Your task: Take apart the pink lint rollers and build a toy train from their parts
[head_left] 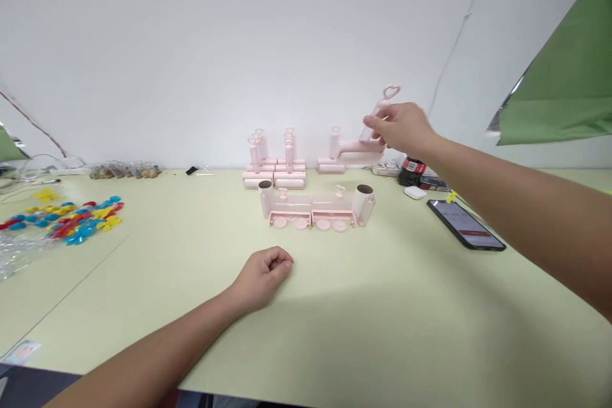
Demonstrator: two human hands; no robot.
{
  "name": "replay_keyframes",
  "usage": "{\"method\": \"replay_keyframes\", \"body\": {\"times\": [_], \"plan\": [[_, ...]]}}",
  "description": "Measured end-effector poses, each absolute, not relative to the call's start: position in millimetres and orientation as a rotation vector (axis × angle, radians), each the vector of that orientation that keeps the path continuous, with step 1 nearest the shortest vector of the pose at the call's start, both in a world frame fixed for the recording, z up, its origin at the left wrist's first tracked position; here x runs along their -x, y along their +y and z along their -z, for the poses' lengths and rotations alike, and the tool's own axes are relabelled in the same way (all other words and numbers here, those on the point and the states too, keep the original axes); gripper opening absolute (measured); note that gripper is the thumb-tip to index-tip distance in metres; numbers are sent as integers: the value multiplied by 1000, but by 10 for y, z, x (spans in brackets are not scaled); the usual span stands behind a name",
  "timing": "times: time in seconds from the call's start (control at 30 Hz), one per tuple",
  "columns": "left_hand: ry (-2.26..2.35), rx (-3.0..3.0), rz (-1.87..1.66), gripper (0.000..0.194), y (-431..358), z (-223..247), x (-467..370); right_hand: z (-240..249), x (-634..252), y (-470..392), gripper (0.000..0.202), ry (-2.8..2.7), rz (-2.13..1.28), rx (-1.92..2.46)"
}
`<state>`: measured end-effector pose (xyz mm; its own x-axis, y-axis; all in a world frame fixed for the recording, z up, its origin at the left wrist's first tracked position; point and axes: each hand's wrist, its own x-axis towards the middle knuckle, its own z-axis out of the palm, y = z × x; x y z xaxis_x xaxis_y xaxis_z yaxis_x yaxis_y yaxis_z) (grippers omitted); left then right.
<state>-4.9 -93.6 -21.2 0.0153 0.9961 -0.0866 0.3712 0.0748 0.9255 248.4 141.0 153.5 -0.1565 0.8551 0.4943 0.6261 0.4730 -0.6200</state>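
My right hand (404, 127) is raised near the wall, its fingers closed around the handle of a pale pink lint roller (358, 149) with a heart-shaped loop on top. Just left of it, another pink lint roller (331, 167) stands on the table, and their outlines partly overlap. Resting on the table in front, my left hand (265, 274) is loosely curled and nothing shows in it. Beyond that hand lie lint roller parts: clear pink covers (294, 203), pink trays (333, 215), round end caps (324, 225) and upright paper-cored rolls (266, 201).
Several assembled pink lint rollers (289, 177) stand by the wall. On the right are a phone (466, 224), a white case (415, 192) and a dark bottle (412, 172). Colourful plastic pieces (83, 226) and a clear bag (19, 252) lie on the left.
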Motion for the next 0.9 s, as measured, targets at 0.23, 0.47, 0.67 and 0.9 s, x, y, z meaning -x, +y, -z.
{"method": "replay_keyframes", "body": {"times": [0.23, 0.47, 0.67, 0.9], "plan": [[1472, -1393, -916, 25, -950, 215, 77, -1063, -2051, 2101, 29, -1970, -674, 1533], [1460, -1305, -940, 22, -941, 223, 67, -779, -1923, 2471, 29, -1954, -770, 1622], [1439, -1246, -933, 24, -933, 226, 56, -716, -1885, 2614, 31, -1942, -810, 1614], [1452, -1249, -924, 20, -934, 237, 53, -697, -1844, 2610, 30, -1959, -816, 1619]]}}
